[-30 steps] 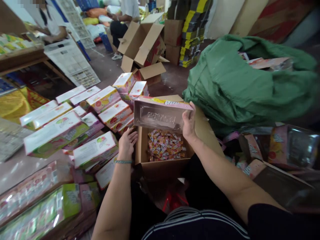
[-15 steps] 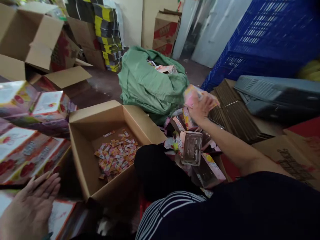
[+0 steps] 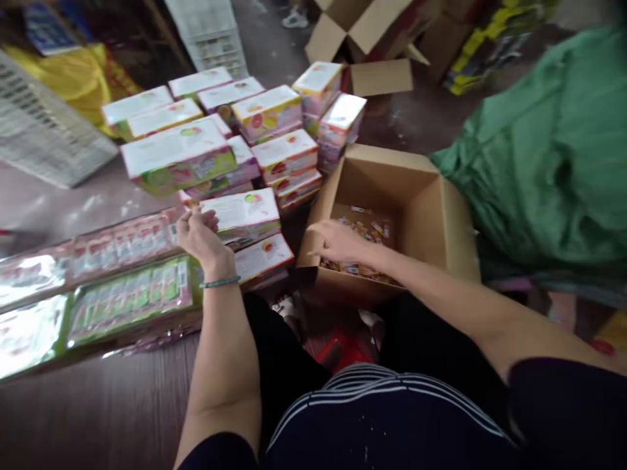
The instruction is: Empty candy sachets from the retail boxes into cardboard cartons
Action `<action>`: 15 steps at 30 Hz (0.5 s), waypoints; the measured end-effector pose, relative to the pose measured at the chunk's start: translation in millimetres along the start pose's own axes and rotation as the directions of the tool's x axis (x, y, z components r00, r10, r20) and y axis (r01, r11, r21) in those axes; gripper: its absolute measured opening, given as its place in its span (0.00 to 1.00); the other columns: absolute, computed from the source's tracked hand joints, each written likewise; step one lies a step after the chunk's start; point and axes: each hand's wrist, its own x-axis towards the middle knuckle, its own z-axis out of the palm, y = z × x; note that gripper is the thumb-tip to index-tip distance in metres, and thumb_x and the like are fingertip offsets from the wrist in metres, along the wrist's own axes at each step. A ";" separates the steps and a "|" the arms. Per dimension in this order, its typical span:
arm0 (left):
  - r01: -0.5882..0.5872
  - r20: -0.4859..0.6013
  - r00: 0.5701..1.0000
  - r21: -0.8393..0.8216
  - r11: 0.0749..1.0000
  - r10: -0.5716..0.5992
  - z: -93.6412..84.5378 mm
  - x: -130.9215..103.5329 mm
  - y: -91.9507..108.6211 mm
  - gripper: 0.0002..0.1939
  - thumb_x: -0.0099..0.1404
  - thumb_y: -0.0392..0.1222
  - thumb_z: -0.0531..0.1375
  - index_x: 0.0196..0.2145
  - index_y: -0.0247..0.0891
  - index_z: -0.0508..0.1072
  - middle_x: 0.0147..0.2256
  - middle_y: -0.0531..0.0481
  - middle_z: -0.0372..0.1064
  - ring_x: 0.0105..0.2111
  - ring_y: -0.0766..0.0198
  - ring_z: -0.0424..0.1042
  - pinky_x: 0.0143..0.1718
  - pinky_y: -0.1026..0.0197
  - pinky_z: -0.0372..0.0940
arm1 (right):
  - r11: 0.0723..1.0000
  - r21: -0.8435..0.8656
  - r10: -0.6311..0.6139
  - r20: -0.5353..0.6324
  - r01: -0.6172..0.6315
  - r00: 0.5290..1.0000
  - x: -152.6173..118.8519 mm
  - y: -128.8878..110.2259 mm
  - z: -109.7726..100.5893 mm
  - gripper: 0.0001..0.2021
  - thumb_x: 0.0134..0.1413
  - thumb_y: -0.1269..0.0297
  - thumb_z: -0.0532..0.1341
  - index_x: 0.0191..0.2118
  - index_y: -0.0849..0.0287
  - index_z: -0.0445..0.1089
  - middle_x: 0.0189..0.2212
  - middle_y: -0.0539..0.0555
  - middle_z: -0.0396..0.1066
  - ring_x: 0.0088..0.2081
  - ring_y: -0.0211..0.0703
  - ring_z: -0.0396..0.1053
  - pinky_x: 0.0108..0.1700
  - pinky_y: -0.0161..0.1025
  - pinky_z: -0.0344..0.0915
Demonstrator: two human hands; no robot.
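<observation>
My left hand [image 3: 200, 236] is raised beside the white-topped printed cartons, its fingers loosely curled and apart. I see nothing held in it. The nearest printed carton [image 3: 247, 212] lies just to its right. My right hand [image 3: 340, 241] reaches across the near left side of an open cardboard box [image 3: 428, 222], fingers stretched out to the left and holding nothing visible. Inside that box, partly covered by the hand and forearm, are many small orange and pink sachets [image 3: 377, 228].
Clear-topped packs [image 3: 132, 300] lie in rows at left. More printed cartons [image 3: 269, 111] are stacked beyond my hands. A green sack [image 3: 548, 156] bulges at right. Pale plastic crates [image 3: 49, 124] stand at far left, and an open carton [image 3: 382, 78] sits at the back.
The view has swung left. My right hand, which held a colourful pack above the heap of packaging at right, no longer has it and is over the cardboard box.
</observation>
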 end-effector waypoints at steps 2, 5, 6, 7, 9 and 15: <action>-0.026 0.015 1.000 -0.022 0.999 0.026 -11.4 8.5 -7.3 0.05 0.65 0.36 0.59 0.30 0.39 0.69 0.22 0.56 0.70 0.22 0.70 0.68 0.28 0.68 0.62 | 0.998 -0.062 0.002 0.306 0.018 0.952 62.4 -24.1 53.1 0.36 0.58 0.47 0.70 0.66 0.60 0.64 0.57 0.65 0.69 0.58 0.59 0.68 0.61 0.50 0.66; -0.047 0.065 0.997 -0.023 0.999 0.049 -19.3 15.7 -20.2 0.05 0.64 0.39 0.61 0.30 0.40 0.70 0.24 0.55 0.72 0.24 0.69 0.71 0.30 0.66 0.66 | 0.981 -0.192 0.094 0.427 -0.011 0.899 118.7 -36.1 117.4 0.47 0.52 0.47 0.75 0.71 0.58 0.58 0.64 0.70 0.61 0.64 0.65 0.62 0.62 0.53 0.65; -0.054 0.085 0.995 -0.025 0.998 0.056 -20.1 17.7 -24.0 0.05 0.64 0.41 0.61 0.30 0.40 0.71 0.25 0.54 0.73 0.25 0.69 0.72 0.31 0.66 0.67 | 0.976 -0.218 0.123 0.429 -0.030 0.895 129.2 -35.6 132.6 0.51 0.49 0.46 0.76 0.73 0.56 0.54 0.67 0.71 0.57 0.66 0.67 0.59 0.63 0.56 0.64; -0.056 0.103 0.993 -0.029 0.998 0.059 -20.4 19.5 -27.3 0.05 0.64 0.41 0.61 0.30 0.40 0.71 0.26 0.53 0.74 0.25 0.68 0.73 0.32 0.65 0.68 | 0.970 -0.239 0.148 0.430 -0.046 0.891 136.4 -34.2 144.9 0.55 0.47 0.44 0.76 0.74 0.55 0.50 0.68 0.71 0.53 0.68 0.68 0.55 0.64 0.59 0.62; -0.055 0.141 0.988 -0.038 0.998 0.060 -19.5 22.5 -31.7 0.05 0.65 0.42 0.61 0.31 0.40 0.73 0.27 0.52 0.75 0.28 0.67 0.75 0.33 0.64 0.69 | 0.956 -0.289 0.182 0.434 -0.056 0.882 143.5 -31.3 162.1 0.61 0.43 0.41 0.77 0.76 0.55 0.46 0.70 0.72 0.50 0.69 0.70 0.51 0.66 0.62 0.58; 0.004 0.236 0.972 -0.027 1.000 0.002 -13.2 19.3 -34.9 0.07 0.66 0.45 0.62 0.33 0.40 0.75 0.30 0.51 0.76 0.32 0.64 0.78 0.38 0.61 0.72 | 0.951 -0.308 0.101 0.398 0.029 0.912 148.5 -34.0 178.4 0.53 0.42 0.39 0.75 0.68 0.63 0.58 0.66 0.72 0.56 0.66 0.68 0.54 0.68 0.64 0.50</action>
